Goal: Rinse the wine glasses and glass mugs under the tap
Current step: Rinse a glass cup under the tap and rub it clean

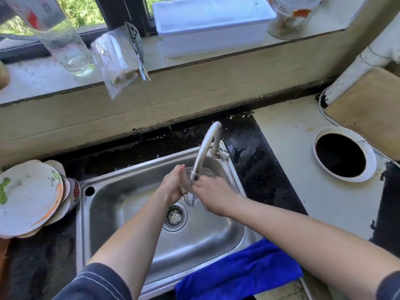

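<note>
A clear glass mug (187,187) hangs over the steel sink (121,191), right under the spout of the curved tap (204,148). My left hand (173,184) grips the mug from its left side. My right hand (213,194) holds it from the right, fingers against the glass. The mug's handle (191,201) points down toward the drain (175,216). Both hands cover much of the mug. I cannot tell whether water is running.
Stacked plates (30,198) sit on the counter left of the sink. A blue cloth (238,271) drapes over the sink's front right edge. A round hole (341,154) opens in the right counter beside a wooden board (368,111). The sill holds a white tub (212,22) and a bottle (62,40).
</note>
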{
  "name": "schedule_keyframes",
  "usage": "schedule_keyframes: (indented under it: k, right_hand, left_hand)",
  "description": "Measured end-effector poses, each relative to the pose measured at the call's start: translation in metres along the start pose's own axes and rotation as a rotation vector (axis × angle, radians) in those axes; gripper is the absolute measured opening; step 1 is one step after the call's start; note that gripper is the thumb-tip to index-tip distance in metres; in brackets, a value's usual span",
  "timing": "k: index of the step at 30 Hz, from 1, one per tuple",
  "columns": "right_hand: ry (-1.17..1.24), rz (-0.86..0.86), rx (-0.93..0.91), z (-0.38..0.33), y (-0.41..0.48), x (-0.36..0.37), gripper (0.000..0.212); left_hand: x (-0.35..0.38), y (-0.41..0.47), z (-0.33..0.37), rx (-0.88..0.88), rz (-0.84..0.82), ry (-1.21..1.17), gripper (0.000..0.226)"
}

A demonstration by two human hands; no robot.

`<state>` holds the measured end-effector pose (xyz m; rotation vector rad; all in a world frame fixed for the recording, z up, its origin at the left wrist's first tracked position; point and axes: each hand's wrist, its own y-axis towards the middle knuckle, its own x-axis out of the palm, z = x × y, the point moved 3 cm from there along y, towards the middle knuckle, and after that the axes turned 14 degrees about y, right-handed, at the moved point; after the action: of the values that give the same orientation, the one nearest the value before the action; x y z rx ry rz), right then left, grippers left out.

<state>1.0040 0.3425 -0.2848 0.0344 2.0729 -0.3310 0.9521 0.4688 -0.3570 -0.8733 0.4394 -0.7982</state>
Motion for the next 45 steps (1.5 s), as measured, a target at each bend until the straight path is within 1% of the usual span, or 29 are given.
schedule_keyframes:
  k: [1,3,5,7,9,11,13,15,17,18,20,21,22,23,25,26,27,29,30,32,34,36,38,39,40,41,42,43,45]
  right_hand:
    - [0.025,-0.014,0.010,0.000,0.002,0.001,0.069]
    - [0.074,-0.044,-0.040,0.006,-0.005,0.001,0.070]
    - [0.073,-0.088,-0.061,0.013,-0.012,0.003,0.070]
    - [0.011,-0.064,-0.014,0.008,-0.003,0.004,0.065]
    - [0.009,-0.059,0.021,0.002,0.007,0.004,0.059]
    - [0.056,-0.065,-0.058,0.004,0.001,0.001,0.061]
    - [0.064,-0.031,-0.132,0.011,-0.010,-0.002,0.064]
    - [0.017,-0.017,-0.082,0.010,-0.003,-0.002,0.057]
    - [-0.039,-0.066,-0.004,0.004,0.010,0.002,0.046]
    - [-0.035,-0.081,-0.015,0.004,0.012,0.004,0.047]
    - [0.018,-0.072,-0.139,0.007,0.000,0.005,0.058]
    - [0.035,-0.039,-0.200,0.011,-0.007,0.004,0.061]
    - [0.030,-0.013,-0.226,0.014,-0.009,0.005,0.059]
    - [0.005,0.018,-0.222,0.014,-0.008,0.006,0.052]
    - [0.001,-0.016,-0.110,0.006,0.002,0.005,0.034]
    - [0.020,-0.002,-0.075,0.002,0.006,0.005,0.031]
    - [0.031,0.005,-0.043,-0.001,0.010,0.005,0.029]
    - [0.097,0.060,0.011,-0.005,0.012,-0.002,0.030]
    - [0.127,0.076,0.037,-0.006,0.011,-0.004,0.031]
    - [0.112,0.051,0.065,-0.011,0.011,-0.009,0.034]
    - [0.121,0.021,-0.002,-0.011,0.002,-0.006,0.038]
    - [0.151,-0.029,-0.114,0.000,-0.014,-0.007,0.048]
    - [0.097,0.008,-0.191,0.012,-0.018,-0.002,0.056]
    - [0.051,0.012,-0.159,0.012,-0.015,-0.001,0.056]
    - [-0.010,-0.021,-0.091,0.010,-0.009,0.000,0.051]
    - [-0.045,-0.022,-0.061,0.008,-0.004,0.003,0.044]
    - [-0.044,-0.032,-0.076,0.008,-0.003,0.007,0.039]
    - [-0.004,-0.006,-0.131,0.011,-0.007,0.010,0.040]
    - [0.035,0.020,-0.213,0.019,-0.022,0.012,0.053]
  left_hand:
    - [-0.001,0.002,0.001,0.010,0.009,-0.001,0.026]
    - [-0.008,0.002,0.003,0.044,0.025,-0.012,0.026]
    - [-0.013,0.007,0.003,0.042,0.052,-0.006,0.024]
    - [-0.008,0.004,0.004,0.030,0.059,0.019,0.025]
    - [-0.006,0.008,0.002,0.028,0.051,0.047,0.030]
    - [-0.014,0.007,0.002,0.020,0.064,0.051,0.028]
    - [-0.021,0.008,0.003,0.006,0.053,0.069,0.027]
    - [-0.017,0.011,0.002,-0.011,0.010,0.120,0.026]
    - [-0.015,0.013,0.000,-0.023,0.021,0.162,0.023]
    - [-0.017,0.013,0.000,-0.029,0.012,0.181,0.023]
    - [-0.024,0.010,0.001,-0.051,-0.001,0.195,0.024]
    - [-0.026,0.008,0.002,-0.065,-0.019,0.201,0.024]
    - [-0.026,0.009,0.001,-0.089,-0.051,0.214,0.023]
    - [-0.024,0.010,-0.001,-0.109,-0.096,0.241,0.020]
    - [-0.019,0.010,-0.005,-0.114,-0.165,0.292,0.017]
    - [-0.021,0.012,-0.007,-0.100,-0.184,0.270,0.020]
    - [-0.023,0.012,-0.010,-0.103,-0.206,0.201,0.029]
    - [-0.023,0.008,-0.015,-0.107,-0.269,-0.015,0.044]
    - [-0.023,0.005,-0.017,-0.092,-0.294,-0.109,0.047]
    - [-0.019,0.004,-0.022,-0.069,-0.298,-0.193,0.052]
    - [-0.018,0.005,-0.020,-0.071,-0.300,-0.225,0.058]
    - [-0.025,0.012,-0.019,-0.077,-0.298,-0.158,0.060]
    - [-0.023,0.012,-0.014,-0.080,-0.309,-0.039,0.050]
    - [-0.019,0.012,-0.012,-0.087,-0.330,0.005,0.042]
    - [-0.015,0.013,-0.012,-0.092,-0.339,0.048,0.035]
    - [-0.013,0.014,-0.011,-0.100,-0.340,0.083,0.032]
    - [-0.014,0.017,-0.011,-0.106,-0.337,0.105,0.031]
    - [-0.018,0.020,-0.013,-0.111,-0.332,0.111,0.031]
    - [-0.027,0.026,-0.017,-0.115,-0.334,0.111,0.033]
